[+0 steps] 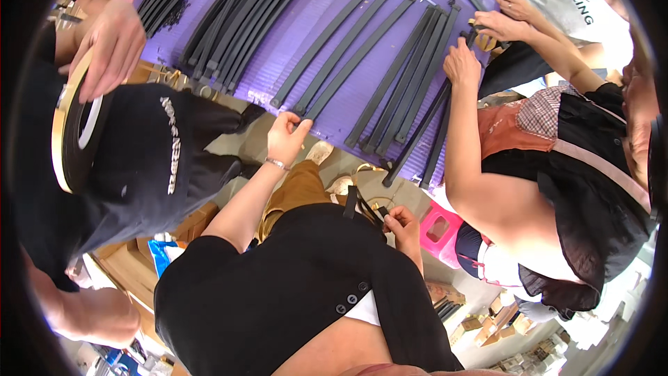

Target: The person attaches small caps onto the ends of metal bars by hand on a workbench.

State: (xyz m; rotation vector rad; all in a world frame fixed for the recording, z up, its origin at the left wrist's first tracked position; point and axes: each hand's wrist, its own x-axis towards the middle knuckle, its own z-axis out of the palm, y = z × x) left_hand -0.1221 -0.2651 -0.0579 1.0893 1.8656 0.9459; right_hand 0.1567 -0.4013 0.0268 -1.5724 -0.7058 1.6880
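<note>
Left grip [287,141]: fingers closed narrowly on the near end of one black strip [361,56], which lies on the purple table [320,10]. Right grip [403,228]: pinched on a dark piece [382,213], too small for us to identify. Set out singly, we count: that strip, plus two neighbours [348,45]. Rightward: one cluster [392,73]. Not yet spread, we judge: the thick pile [257,24], leftward.

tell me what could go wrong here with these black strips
The lower end of one long, flat black strip juts past the edge of the purple ribbed tabletop; a passing arm might knock it down. The person's left hand touches the near end of another long black strip, right by the edge, so a careless tug could drag that one off too.
</note>
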